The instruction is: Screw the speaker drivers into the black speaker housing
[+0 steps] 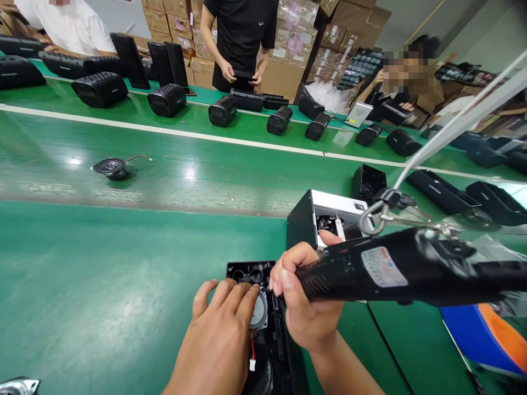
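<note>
A long black speaker housing lies open on the green bench in front of me. A round speaker driver with a grey back sits inside it. From the driver a short red lead ends in a white plug. My left hand is bent over the housing's left side, fingertips at the driver; its thumb is hidden. My right hand is wrapped around the front end of a black electric screwdriver, held nearly level over the housing's right wall. Its tip is hidden behind the fingers.
A screw feeder box stands behind my right hand. The screwdriver hangs from a cable. A loose driver lies on the green conveyor. Black speakers line the far side, where a person stands. A blue-orange object is at right.
</note>
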`<action>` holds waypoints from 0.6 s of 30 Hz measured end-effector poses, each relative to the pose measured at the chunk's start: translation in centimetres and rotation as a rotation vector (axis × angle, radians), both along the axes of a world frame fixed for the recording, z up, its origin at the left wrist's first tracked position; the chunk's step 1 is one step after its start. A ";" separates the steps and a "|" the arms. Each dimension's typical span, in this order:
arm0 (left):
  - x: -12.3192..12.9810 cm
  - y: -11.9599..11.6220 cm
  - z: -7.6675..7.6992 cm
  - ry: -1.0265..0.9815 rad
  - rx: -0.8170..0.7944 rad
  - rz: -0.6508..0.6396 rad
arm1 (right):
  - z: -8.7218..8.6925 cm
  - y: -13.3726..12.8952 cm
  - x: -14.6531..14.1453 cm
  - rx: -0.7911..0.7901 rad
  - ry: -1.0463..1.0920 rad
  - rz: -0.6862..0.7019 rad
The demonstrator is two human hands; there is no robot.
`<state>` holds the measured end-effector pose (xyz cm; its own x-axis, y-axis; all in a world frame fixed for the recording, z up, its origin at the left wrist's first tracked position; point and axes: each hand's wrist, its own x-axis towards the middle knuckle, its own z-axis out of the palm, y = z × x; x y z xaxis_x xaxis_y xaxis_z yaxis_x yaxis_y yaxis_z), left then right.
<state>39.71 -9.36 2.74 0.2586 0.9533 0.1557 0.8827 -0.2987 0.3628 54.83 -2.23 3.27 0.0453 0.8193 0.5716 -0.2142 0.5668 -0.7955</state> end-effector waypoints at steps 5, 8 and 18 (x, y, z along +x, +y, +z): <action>0.0 0.4 -0.2 0.022 0.033 -0.028 | -1.1 -0.1 0.3 -0.014 -0.059 0.034; -0.2 0.5 0.2 0.037 -0.012 -0.027 | -1.1 -0.1 0.3 -0.025 -0.085 0.017; -0.1 1.2 1.0 0.052 -0.054 -0.002 | -0.2 0.4 -0.7 0.028 -0.156 -0.084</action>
<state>39.57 -8.20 3.72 0.2670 0.9594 0.0906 0.9003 -0.2819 0.3318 54.11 -1.86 3.12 0.0216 0.8001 0.5994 -0.0404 0.5998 -0.7991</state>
